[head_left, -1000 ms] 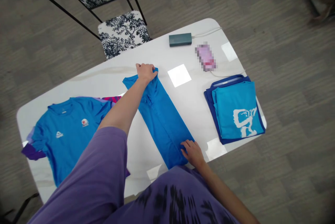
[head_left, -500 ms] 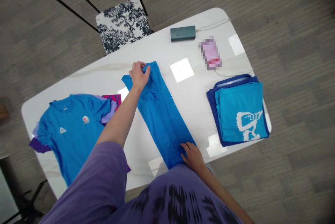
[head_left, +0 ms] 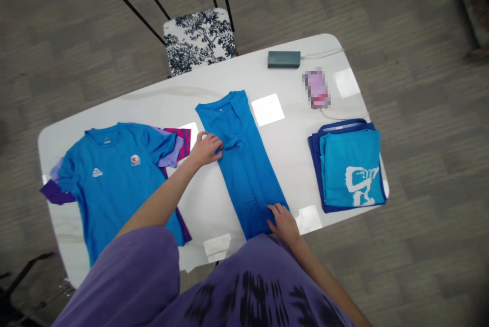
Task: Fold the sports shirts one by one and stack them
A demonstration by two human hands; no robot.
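A blue shirt (head_left: 244, 164), folded into a long narrow strip, lies across the middle of the white table (head_left: 153, 108). My left hand (head_left: 206, 147) rests on the strip's left edge about halfway along, fingers bent onto the fabric. Flat on the strip's near end, by the table's front edge, lies my right hand (head_left: 283, 222) with fingers spread. Neither hand lifts the cloth.
A pile of unfolded shirts (head_left: 114, 179), blue on top over purple and pink ones, lies at the left. Folded blue shirts (head_left: 351, 169) are stacked at the right. A dark power bank (head_left: 283, 59) and a blurred phone (head_left: 318, 88) lie at the far edge. A floral chair (head_left: 199, 36) stands behind.
My left hand let go of the strip's far collar end and slid back to the left edge at mid-length. My right hand stayed on the near end.
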